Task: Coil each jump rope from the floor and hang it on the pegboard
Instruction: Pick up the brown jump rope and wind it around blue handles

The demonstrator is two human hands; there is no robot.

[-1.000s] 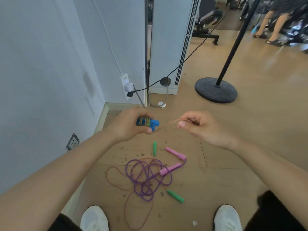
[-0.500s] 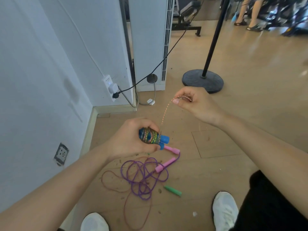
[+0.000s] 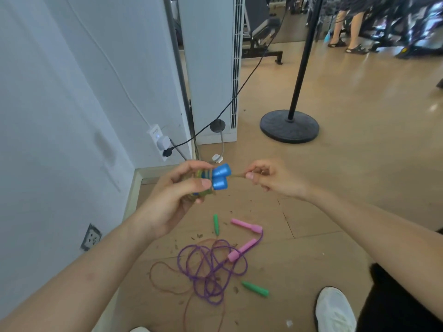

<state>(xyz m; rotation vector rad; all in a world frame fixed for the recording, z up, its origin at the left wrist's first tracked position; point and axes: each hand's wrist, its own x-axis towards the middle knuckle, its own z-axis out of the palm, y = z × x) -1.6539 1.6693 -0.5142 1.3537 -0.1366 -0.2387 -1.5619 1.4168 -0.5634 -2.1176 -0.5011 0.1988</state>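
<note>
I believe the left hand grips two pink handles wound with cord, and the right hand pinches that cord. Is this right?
Not quite: the head view shows the left hand gripping two blue handles, not pink. The rest holds: cord is wound on them, and the right hand pinches that cord.

The left hand point(image 3: 172, 200) hides most of the multicoloured cord point(image 3: 203, 174) wound round two blue plastic handles point(image 3: 220, 179). The strand point(image 3: 237, 174) pinched by the right hand point(image 3: 271, 180) is blurred. The near edge cuts off a thin reddish-brown rope point(image 3: 150, 277) and a white shoe point(image 3: 335, 310).
</note>
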